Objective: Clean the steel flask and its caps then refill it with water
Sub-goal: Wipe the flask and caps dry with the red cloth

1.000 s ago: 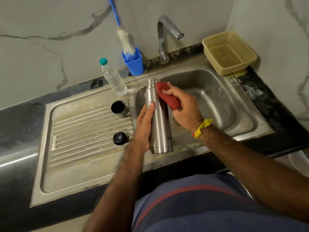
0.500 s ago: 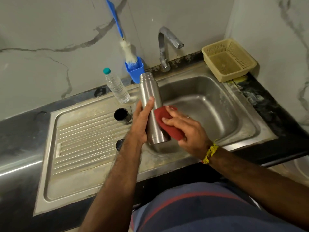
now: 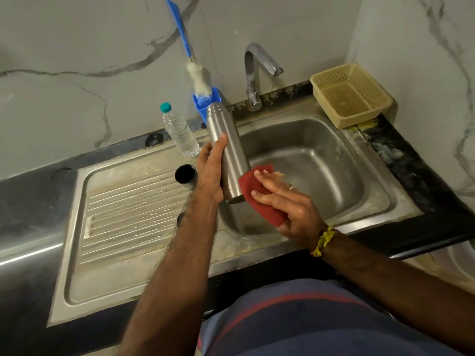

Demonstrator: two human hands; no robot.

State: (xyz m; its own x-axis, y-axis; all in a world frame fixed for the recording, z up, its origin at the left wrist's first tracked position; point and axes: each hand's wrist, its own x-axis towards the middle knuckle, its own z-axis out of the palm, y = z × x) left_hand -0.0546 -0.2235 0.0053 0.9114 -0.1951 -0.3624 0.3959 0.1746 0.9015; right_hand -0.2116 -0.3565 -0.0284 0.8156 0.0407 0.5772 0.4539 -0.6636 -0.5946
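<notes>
Flask (image 3: 226, 147) up over the near-left corner of the sink (image 3: 308, 160), open mouth tilted away toward the wall, base toward the person. Left hand (image 3: 210, 173) is wrapped round its lower half from the left, thumb lying up along the steel body, fingers hidden behind it. Right hand (image 3: 285, 201) comes in from the right, fingers curled over a red scrub pad (image 3: 259, 199) and pressing it against the flask's base end; a ring shows on one finger, and a yellow thread band (image 3: 324, 240) sits at the wrist.

Down on the ribbed draining board (image 3: 123, 211), one black cap (image 3: 185, 173) rests open side up just left of the left hand. A second dark cap (image 3: 180, 219) peeks out from behind the left forearm, mostly hidden.

Back along the wall, a clear plastic water bottle (image 3: 180, 132) with a teal lid stands upright at the far edge of the draining board. Just to its right, a blue holder (image 3: 201, 105) sits partly behind the flask's mouth, and a bottle brush (image 3: 198, 78) with a blue handle and white bristles stands in it, leaning up against the marble wall. A steel tap (image 3: 254, 73) arches over the back of the sink, with no water visible from it. A beige plastic basket (image 3: 352, 96) sits on the dark bench (image 3: 411, 160) at the far right corner.

The person's blue garment with a red stripe fills the bottom of the view.
</notes>
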